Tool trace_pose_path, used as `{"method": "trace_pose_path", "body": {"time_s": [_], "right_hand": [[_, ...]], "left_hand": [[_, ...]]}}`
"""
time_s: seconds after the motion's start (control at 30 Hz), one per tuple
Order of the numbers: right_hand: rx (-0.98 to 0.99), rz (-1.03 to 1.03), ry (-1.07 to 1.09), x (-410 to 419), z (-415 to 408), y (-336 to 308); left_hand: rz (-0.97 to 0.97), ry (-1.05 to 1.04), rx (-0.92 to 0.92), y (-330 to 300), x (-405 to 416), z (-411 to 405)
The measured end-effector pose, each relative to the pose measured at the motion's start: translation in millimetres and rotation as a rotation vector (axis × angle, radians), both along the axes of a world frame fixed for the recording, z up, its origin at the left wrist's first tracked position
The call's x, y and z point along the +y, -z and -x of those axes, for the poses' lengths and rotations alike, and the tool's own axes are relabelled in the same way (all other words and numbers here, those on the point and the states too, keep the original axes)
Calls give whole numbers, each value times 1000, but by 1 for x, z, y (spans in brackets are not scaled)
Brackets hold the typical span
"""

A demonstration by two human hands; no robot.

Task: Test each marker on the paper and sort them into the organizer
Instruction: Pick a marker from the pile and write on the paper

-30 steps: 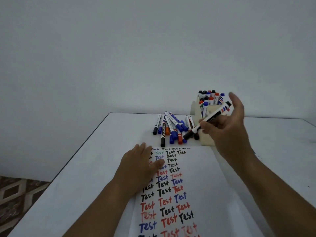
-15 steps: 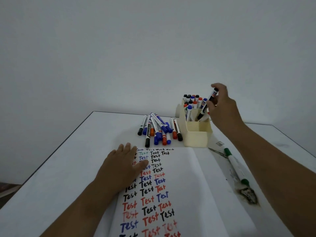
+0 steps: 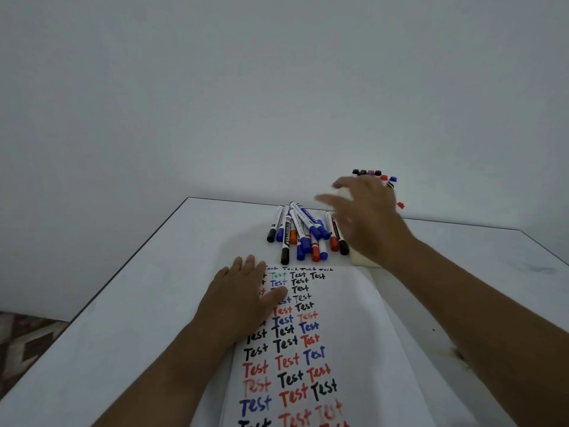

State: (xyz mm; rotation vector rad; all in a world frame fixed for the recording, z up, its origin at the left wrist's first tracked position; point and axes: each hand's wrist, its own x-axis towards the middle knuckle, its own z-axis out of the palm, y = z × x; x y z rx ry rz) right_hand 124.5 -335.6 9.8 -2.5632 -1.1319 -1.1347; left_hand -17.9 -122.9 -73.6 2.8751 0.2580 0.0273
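Here, in the head view, a white table [image 3: 123, 303] carries a sheet of paper [image 3: 363, 334] in the near middle, covered with rows of the word "Test" in black, red, blue and one in green. The left hand [image 3: 243, 297] lies flat on the paper's left edge, fingers straight and together, thumb pointing right across the writing. Beyond the paper's far edge lies a loose pile of markers [image 3: 303, 232] with black, blue and red caps, their capped ends pointing toward the near side. The right hand [image 3: 366, 217], blurred, hangs above the right side of the pile with fingers spread apart and nothing in them. It hides most of the cream organizer [image 3: 361, 261], whose near lower corner shows just right of the pile; capped markers [image 3: 374, 174] standing in the organizer rise behind the hand. A plain pale wall [image 3: 277, 87] fills the far background.
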Motion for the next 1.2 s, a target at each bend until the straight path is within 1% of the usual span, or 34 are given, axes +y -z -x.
{"method": "trace_pose_path", "body": {"time_s": [0.1,0.17,0.27,0.4,0.57,0.67,0.8,0.93,1.0,1.07,1.2], "right_hand": [[10,312,-109,27,7,16],[43,423,-152,41,7,29],[71,550,-138,57,6,38],[112,613,-140,67,6,39],[61,601,-194,69,1,41],[53,526,-253,66,0,38],[31,295,-339,51,6,23],[121,80,-378,34,26,-3],[199,-48,-401,25,42,-16],[317,-195,-422,17,61,-26],[635,-479,-464,3,86,-32]], "left_hand": [[48,-12,2,-2,-1,2],[89,-29,-14,-3,-1,3],[138,-57,-45,-5,-2,3],[226,-112,-38,-9,-4,5],[282,-130,-62,-9,-3,7],[284,-125,-71,-10,-5,8],[312,-111,-122,-8,-2,5],[344,-99,-239,-7,-1,4],[352,-82,-301,-9,-3,5],[380,-30,-354,-13,-5,7],[431,70,-451,-22,-13,12]]}}
